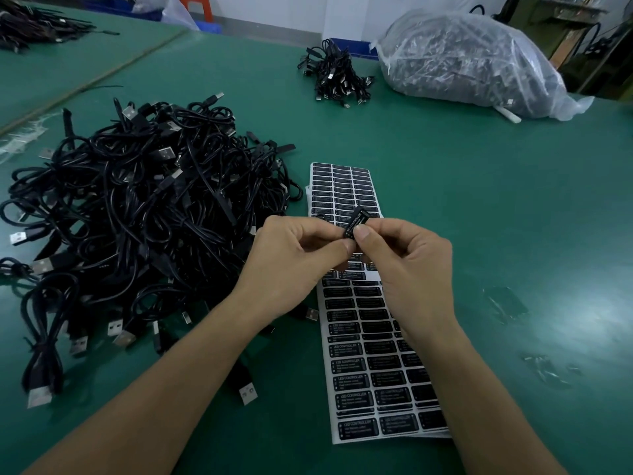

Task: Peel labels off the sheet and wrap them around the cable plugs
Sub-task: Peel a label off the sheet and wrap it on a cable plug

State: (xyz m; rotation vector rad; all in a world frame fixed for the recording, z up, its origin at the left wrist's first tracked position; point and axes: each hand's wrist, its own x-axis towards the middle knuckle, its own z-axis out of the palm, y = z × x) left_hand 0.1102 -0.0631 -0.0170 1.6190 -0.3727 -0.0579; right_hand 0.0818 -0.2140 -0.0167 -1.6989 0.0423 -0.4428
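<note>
A long white sheet [373, 351] of black "LED CONTROLLER" labels lies on the green table in front of me. Above its middle, my left hand [294, 258] and my right hand [407, 265] meet, fingertips together. Between them they pinch a small black cable plug [356, 222] with a printed label around it, tilted up and away. My right thumb presses on the label. A large heap of black USB cables [137, 217] lies to the left of the sheet, touching my left forearm's side. The plug's cable is hidden behind my left hand.
The green table [513, 217] stretches to the right. A small bundle of black cables [334, 75] sits at the back centre, and a big clear plastic bag of cables [472, 60] at the back right. More cables [30, 25] lie far left.
</note>
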